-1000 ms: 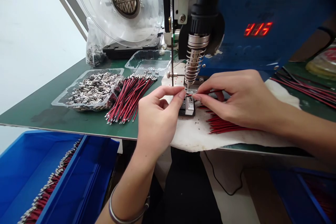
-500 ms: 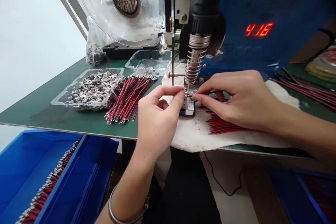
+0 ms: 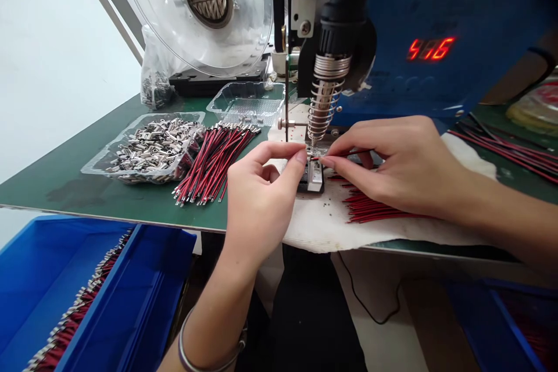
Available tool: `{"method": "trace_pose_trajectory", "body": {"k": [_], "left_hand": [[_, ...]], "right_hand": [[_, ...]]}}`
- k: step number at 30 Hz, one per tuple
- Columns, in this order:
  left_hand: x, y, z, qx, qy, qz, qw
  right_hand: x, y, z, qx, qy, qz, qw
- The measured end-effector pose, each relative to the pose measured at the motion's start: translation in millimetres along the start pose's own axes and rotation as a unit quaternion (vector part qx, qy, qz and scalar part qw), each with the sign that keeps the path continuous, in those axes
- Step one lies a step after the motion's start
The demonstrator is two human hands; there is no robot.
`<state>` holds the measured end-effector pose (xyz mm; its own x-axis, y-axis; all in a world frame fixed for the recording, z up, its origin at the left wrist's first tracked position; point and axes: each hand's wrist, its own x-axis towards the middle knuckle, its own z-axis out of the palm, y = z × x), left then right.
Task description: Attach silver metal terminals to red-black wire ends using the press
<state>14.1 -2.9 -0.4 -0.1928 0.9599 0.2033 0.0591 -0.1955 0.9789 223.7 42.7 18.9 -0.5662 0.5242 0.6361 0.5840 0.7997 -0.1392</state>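
My left hand (image 3: 264, 200) is closed, thumb and forefinger pinched at the small metal fixture (image 3: 314, 179). Between those fingertips is what looks like a small metal connector, mostly hidden. From the other side, my right hand (image 3: 403, 165) pinches a thin red and black wire (image 3: 358, 153), its end reaching the fixture. Just above both sets of fingertips is the tip of a soldering iron (image 3: 323, 102) wrapped in a coiled spring. Under my right hand, a bundle of red and black wires (image 3: 370, 207) lies on a white cloth (image 3: 318, 229).
Left of my hands are a pile of wires with connectors (image 3: 213, 163) and a clear tray (image 3: 93, 170) heaped with metal connectors. Behind stand another clear tray (image 3: 226, 99) and a large clear reel (image 3: 248, 17). A blue machine (image 3: 405, 87) rises at right; blue bins (image 3: 143, 290) sit below the table.
Both hands keep their pinch at the fixture, with hardly any movement. The view has shifted very slightly.
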Motion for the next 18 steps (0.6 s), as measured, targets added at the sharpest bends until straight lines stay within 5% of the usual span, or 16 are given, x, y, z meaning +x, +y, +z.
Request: {"method": "trace_pose_trajectory", "body": {"k": [18], "left_hand": [[-0.7,-3.1,-1.4,0.008,0.001,0.011,1.0]], "right_hand": [[0.2,-1.2,-1.2,0.007,-0.009,0.02,1.0]]}}
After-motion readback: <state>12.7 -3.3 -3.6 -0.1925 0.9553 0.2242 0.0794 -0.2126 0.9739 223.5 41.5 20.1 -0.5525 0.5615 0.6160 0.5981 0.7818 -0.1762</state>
